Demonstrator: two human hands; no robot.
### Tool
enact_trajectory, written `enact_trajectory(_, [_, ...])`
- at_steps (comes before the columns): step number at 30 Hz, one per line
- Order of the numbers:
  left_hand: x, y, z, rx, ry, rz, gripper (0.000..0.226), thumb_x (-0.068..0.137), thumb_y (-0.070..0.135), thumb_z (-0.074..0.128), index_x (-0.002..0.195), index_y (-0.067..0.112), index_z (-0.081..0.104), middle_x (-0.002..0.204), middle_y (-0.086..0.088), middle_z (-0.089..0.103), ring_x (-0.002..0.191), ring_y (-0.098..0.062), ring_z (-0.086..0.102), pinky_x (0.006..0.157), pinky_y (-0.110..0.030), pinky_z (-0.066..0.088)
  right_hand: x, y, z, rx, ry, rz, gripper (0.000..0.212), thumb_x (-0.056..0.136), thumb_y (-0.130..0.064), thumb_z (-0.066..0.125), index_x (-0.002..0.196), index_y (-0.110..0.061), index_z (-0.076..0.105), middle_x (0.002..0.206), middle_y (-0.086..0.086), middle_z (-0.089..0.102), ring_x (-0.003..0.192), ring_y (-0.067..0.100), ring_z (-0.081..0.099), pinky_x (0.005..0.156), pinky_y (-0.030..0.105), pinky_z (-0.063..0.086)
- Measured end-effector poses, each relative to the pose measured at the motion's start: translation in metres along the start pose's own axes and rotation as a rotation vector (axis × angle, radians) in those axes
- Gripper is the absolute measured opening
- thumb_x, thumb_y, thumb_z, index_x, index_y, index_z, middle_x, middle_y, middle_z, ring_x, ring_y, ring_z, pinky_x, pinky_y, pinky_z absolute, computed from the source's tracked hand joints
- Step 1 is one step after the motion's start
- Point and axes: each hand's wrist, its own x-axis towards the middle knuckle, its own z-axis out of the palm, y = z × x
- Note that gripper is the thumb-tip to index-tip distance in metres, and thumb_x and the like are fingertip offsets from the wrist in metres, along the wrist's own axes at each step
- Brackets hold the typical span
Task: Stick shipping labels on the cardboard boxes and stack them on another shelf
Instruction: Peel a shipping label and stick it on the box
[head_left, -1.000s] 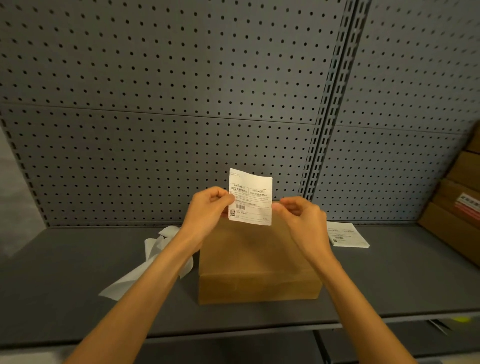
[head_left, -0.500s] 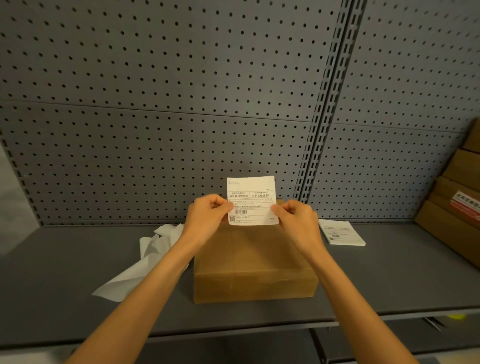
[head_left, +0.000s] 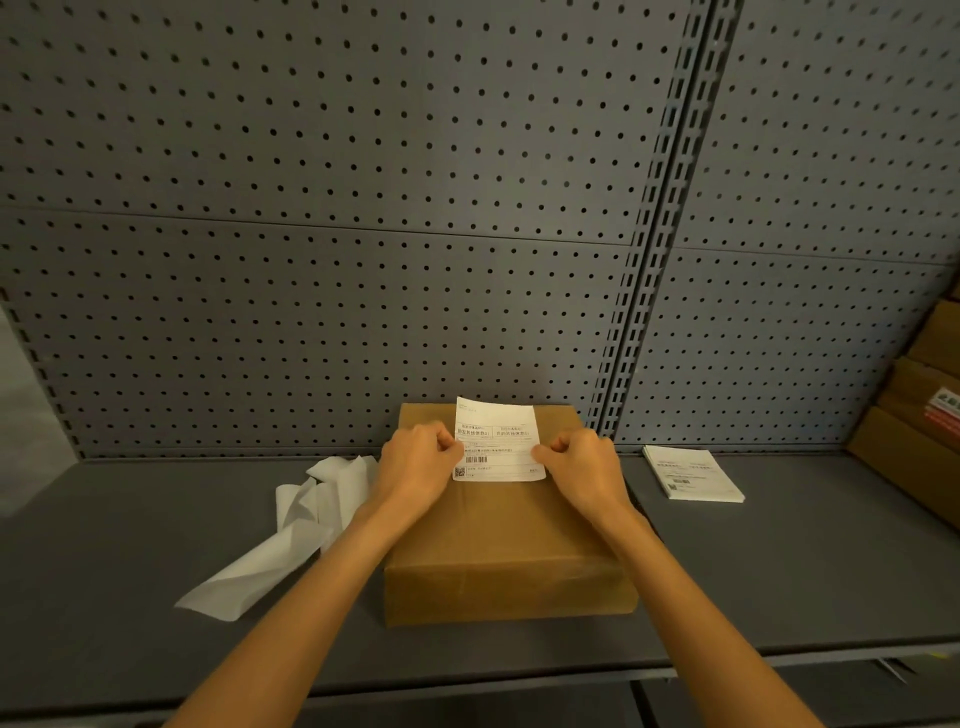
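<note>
1. Resting flat on the shelf (head_left: 779, 571), the cardboard box (head_left: 498, 540) is found at centre, with the shipping label (head_left: 496, 441) held over its far top face.
2. The label's side edges are pinched by the left hand (head_left: 415, 467) at 9 o'clock and the right hand (head_left: 584, 467) at 3 o'clock.
3. Risk noted: a crooked or creased label is likely if one edge is lowered first.
4. A spare label stack (head_left: 693, 474) lies at 3 o'clock, discarded backing paper (head_left: 291, 540) at 9 o'clock.

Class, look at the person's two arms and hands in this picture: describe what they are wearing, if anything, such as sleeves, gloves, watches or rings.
Both forearms are bare right to the bottom of the frame; no sleeves show. The left hand and right hand wear no gloves. No watch, bracelet or ring is visible on either wrist or hand.
</note>
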Motion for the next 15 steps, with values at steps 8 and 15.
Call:
enact_trajectory(8, [0.0018, -0.0049, 0.0042, 0.085, -0.006, 0.042, 0.015, 0.094, 0.022, 0.056, 0.088, 0.010, 0.063, 0.090, -0.004, 0.070, 0.067, -0.009, 0.056, 0.050, -0.012, 0.037, -0.0002, 0.0043, 0.0045, -0.066, 0.010, -0.038, 0.039, 0.090, -0.028, 0.062, 0.054, -0.016, 0.051, 0.055, -0.002, 0.051, 0.053, 0.015, 0.048, 0.055, 0.031, 0.045])
enact_trajectory(15, [0.0034, -0.0071, 0.0066, 0.108, 0.000, 0.058, 0.015, 0.093, 0.021, 0.057, 0.087, 0.009, 0.064, 0.080, -0.002, 0.066, 0.064, -0.012, 0.054, 0.052, -0.017, 0.040, -0.0005, 0.0033, 0.0060, -0.113, 0.012, -0.052, 0.028, 0.091, -0.030, 0.059, 0.076, -0.008, 0.067, 0.074, 0.007, 0.067, 0.070, 0.023, 0.063, 0.065, 0.036, 0.054])
